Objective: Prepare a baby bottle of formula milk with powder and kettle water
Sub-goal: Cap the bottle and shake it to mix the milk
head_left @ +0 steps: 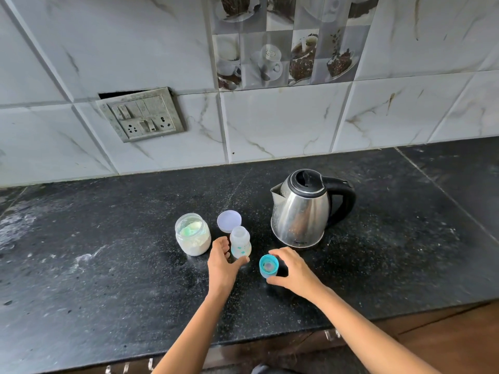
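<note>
Two hands at work over the speckled black counter (108, 265). Far left stands the powder jar (193, 237), squat clear glass with its mouth open, white formula banked inside and something pale green, likely the scoop, lying on top. Its round lilac lid (229, 221) sits just behind. Next, the left hand (222, 263) cups the bottle (239, 242), thumb touching the base and fingers curved just beside it; whether it truly clamps I cannot tell. That bottle is upright, translucent plastic, long axis vertical, neck bare and ready. The jar lies left of it, so the left hand looks better placed for scooping. Moving right, the right hand (293, 271) pinches the teal cap (268, 266), tilted, low over the counter. Beyond stands the kettle (301, 211), brushed steel, spout aimed left, black handle on the right.
</note>
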